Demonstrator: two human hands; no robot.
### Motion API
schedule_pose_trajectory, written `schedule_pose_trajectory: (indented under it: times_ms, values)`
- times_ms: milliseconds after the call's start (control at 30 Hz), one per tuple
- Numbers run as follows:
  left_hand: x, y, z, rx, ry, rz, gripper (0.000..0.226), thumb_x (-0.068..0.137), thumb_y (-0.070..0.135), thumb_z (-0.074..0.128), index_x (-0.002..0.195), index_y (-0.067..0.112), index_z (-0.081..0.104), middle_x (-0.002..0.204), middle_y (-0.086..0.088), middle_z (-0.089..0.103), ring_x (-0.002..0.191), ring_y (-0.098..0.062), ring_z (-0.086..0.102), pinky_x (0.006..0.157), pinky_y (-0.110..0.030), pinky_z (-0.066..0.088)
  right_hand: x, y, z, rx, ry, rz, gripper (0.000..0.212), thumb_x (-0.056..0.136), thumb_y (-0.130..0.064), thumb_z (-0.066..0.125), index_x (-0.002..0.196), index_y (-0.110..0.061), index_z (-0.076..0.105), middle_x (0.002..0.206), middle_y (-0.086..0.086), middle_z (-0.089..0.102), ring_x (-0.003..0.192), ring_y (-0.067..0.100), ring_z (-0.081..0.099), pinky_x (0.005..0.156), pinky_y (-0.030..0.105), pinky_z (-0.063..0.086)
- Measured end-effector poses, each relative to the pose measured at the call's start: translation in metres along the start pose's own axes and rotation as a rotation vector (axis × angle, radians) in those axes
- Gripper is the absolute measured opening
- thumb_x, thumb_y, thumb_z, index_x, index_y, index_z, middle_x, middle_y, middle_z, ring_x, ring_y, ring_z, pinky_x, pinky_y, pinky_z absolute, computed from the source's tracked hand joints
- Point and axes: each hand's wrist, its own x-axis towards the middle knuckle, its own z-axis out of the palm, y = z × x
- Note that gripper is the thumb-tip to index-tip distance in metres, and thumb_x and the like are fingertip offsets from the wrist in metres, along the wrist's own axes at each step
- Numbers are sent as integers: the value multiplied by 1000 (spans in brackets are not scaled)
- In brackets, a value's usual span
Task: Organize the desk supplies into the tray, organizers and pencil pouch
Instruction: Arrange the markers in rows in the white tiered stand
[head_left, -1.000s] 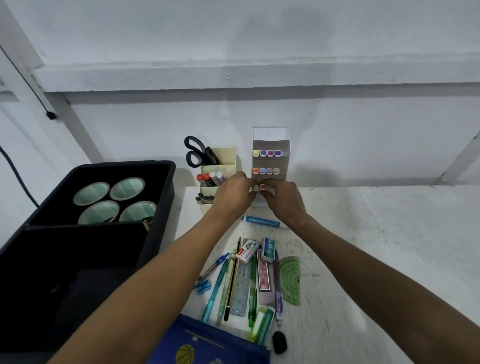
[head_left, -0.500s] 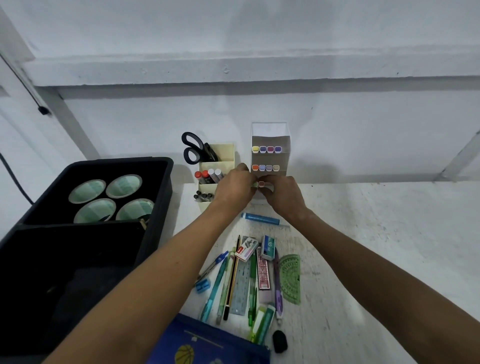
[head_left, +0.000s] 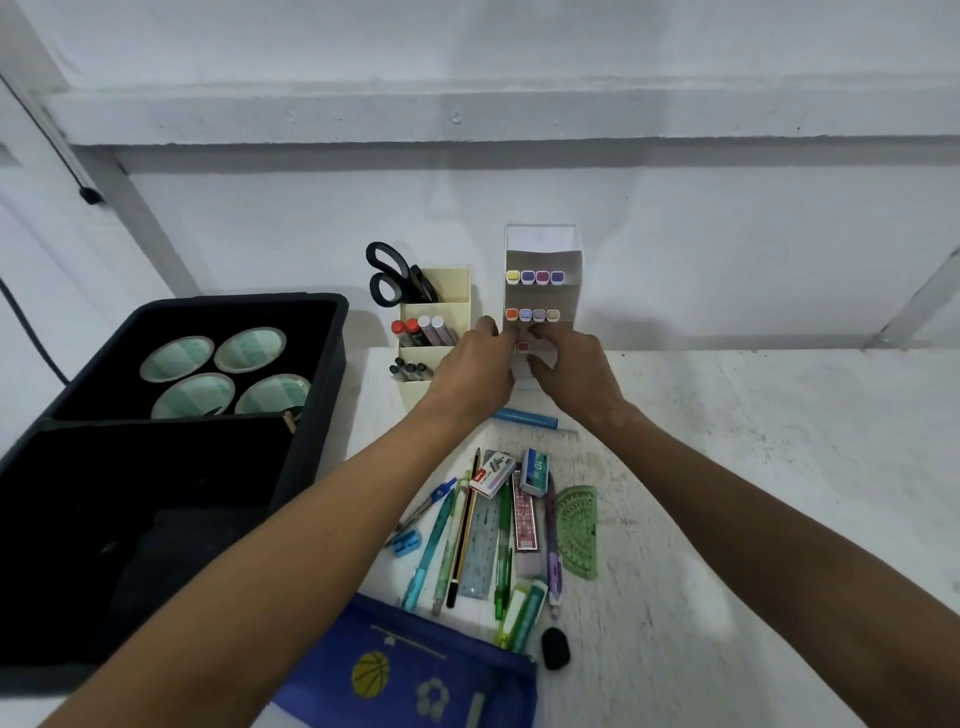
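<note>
Both hands meet at the foot of the white tiered marker organizer (head_left: 543, 291) at 12 o'clock on the bench (head_left: 727, 467); the left hand (head_left: 475, 371) and right hand (head_left: 574, 371) have fingers curled around a red-capped marker (head_left: 523, 347) at the lowest tier, though who grips it cannot be told; at 11 o'clock stands the cream organizer (head_left: 441, 312) with scissors (head_left: 389, 273), at 9 o'clock the black tray (head_left: 322, 364), at 6 o'clock loose pens (head_left: 498, 530) and the blue pencil pouch (head_left: 415, 670)
</note>
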Motion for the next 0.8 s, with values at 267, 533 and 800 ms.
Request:
schedule_pose_trajectory:
  times_ms: [267, 533, 800]
  values:
    - [-57, 5, -6, -172, -144, -115, 29, 88, 27, 64, 115, 17, 64, 106, -4, 64, 93, -21, 61, 79, -30, 52, -30, 20, -4, -90, -216, -31, 18, 86, -18, 65, 103, -11, 69, 105, 3, 69, 74, 8, 52, 78, 24, 45]
    - [-110, 19, 0, -308, -450, -102, 10, 79, 27, 76, 80, 18, 72, 82, 2, 70, 68, -8, 63, 60, -18, 47, -40, 29, -2, -287, -513, 50, 40, 91, -21, 61, 129, -9, 56, 132, 10, 57, 122, 25, 50, 104, 34, 37]
    - [-148, 25, 3, -304, -735, -72, 21, 80, 35, 76, 84, 14, 74, 68, -5, 73, 49, -9, 63, 50, -19, 49, -56, 29, -2, -275, -464, 63, 30, 87, -16, 64, 115, -7, 65, 117, 12, 65, 107, 24, 58, 92, 31, 44]
